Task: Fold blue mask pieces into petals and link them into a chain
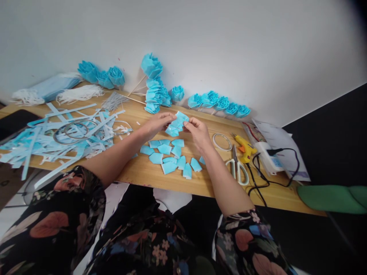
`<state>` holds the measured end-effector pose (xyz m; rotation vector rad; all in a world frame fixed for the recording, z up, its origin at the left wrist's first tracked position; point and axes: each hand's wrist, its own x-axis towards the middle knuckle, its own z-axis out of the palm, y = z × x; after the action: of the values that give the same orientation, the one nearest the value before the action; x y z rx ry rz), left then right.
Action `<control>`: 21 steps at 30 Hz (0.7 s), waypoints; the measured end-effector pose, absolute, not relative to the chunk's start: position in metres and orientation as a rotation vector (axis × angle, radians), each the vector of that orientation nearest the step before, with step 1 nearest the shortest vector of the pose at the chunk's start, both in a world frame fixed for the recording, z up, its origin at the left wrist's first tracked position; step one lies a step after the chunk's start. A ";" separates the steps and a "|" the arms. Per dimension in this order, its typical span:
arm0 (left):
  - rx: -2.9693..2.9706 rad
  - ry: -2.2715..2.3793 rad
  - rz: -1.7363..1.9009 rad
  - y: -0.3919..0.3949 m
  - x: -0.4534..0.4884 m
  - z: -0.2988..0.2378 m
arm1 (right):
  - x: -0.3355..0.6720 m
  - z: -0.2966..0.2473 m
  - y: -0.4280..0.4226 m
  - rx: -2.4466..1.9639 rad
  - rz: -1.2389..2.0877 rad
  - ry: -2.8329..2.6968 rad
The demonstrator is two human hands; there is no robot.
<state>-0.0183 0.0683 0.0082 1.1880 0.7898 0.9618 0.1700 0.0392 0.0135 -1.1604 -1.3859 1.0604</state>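
Between my two hands, above the middle of the table, is a partly formed blue fabric flower (177, 123) of overlapping petals. My left hand (157, 124) pinches its left side. On its right edge close the thumb and fingers of my right hand (197, 131). Several loose blue petals (169, 167) with pointed or rounded ends lie on the wood just below my hands. Finished blue flowers on sticks (155, 93) stand behind my hands. Part of the held flower is covered by my fingers.
Blue and white strips (65, 137) heap on the left, near a dark phone (17, 122) and a mask stack (54, 89). Rightward lie a tape ring (222, 142), scissors (237, 170), a yellow glue gun (245, 149) and a power strip (269, 158). More blue flowers (212, 99) line the wall.
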 end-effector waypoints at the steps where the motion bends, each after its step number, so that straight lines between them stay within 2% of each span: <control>1: 1.210 0.797 0.983 0.068 -0.019 0.008 | 0.170 0.013 0.039 -1.163 1.050 -1.385; 12: 1.277 0.808 0.982 0.075 -0.020 0.001 | 0.169 0.020 0.033 -1.118 1.231 -1.363; 21: 1.274 0.767 0.929 0.068 -0.019 0.006 | 0.171 0.017 0.035 -1.137 1.176 -1.454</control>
<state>-0.0191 0.0684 0.0065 1.2736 0.7666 0.9292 0.1708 0.0351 0.0166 -1.1366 -1.4541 1.1756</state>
